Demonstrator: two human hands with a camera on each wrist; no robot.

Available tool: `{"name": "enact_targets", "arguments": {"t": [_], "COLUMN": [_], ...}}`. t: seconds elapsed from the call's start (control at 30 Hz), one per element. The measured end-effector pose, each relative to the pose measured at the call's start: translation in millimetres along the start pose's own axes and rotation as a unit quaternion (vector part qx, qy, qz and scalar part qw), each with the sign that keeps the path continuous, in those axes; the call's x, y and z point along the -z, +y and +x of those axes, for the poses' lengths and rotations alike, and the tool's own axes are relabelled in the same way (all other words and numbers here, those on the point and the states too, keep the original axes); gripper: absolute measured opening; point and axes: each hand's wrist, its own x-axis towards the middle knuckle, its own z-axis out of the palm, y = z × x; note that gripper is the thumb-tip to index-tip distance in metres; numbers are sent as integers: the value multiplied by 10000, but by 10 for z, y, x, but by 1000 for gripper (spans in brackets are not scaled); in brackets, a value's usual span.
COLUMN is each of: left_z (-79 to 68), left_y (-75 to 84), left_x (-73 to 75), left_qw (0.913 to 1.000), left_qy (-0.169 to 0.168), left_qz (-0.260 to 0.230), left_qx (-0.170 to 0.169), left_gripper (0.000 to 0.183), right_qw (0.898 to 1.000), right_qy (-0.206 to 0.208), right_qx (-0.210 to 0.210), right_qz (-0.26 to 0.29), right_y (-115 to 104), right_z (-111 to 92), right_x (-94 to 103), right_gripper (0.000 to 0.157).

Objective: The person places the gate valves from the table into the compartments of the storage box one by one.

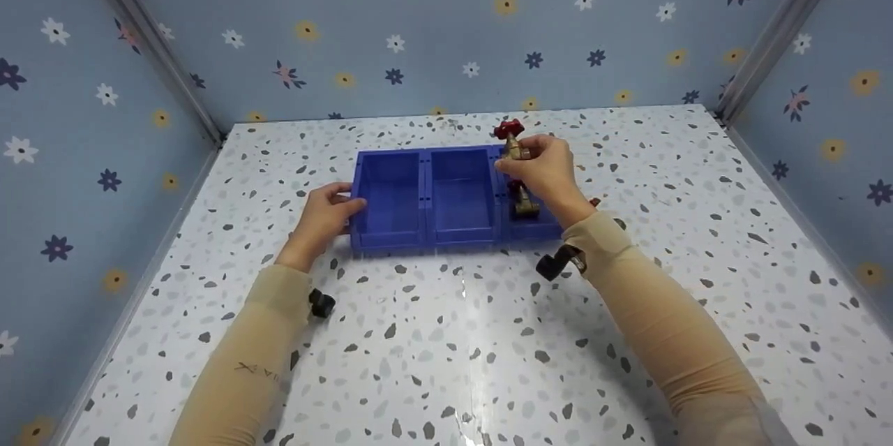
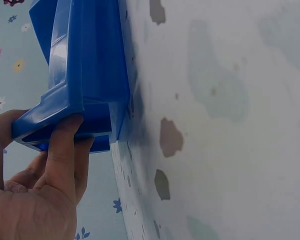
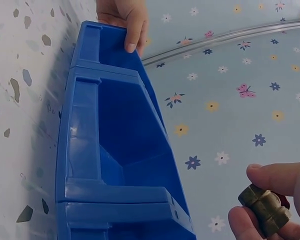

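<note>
Three blue bins [image 1: 428, 212] stand joined in a row on the speckled table. My left hand [image 1: 322, 212] grips the outer wall of the left bin, thumb over the rim and fingers against the outside, as the left wrist view shows. Above the right bin, my right hand [image 1: 548, 170] pinches a brass gate valve [image 1: 513, 147] by its body, its red handwheel pointing up. A second brass valve [image 1: 524, 207] with a red handwheel lies in the right bin, partly hidden by that hand. The left and middle bins hold nothing.
A small red piece [image 1: 594, 202] shows beside my right wrist, mostly hidden by it. Flower-patterned walls [image 1: 446, 34] enclose the table [image 1: 418, 334] at the back and both sides. Black wrist cameras [image 1: 554, 264] stick out from both sleeves.
</note>
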Motion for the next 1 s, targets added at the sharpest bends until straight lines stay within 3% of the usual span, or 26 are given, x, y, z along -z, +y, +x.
{"name": "enact_targets", "arguments": {"t": [0.47,1.0], "left_z": [-15,11], "left_y": [-8,-17], "left_x": [-2,-1], "left_qw": [9999,10000], "left_qy": [-27,2], "left_qz": [-56,49], "left_qx": [-84,-33], "left_gripper": [55,52], "right_qw": [9997,9999], "right_qy": [39,-113], "right_qx": [236,83], "right_qz": [-57,-28], "right_y": [-20,-32], "right_z": [-33,-68], "right_x": [-189,-449], "right_gripper": [47,52]}}
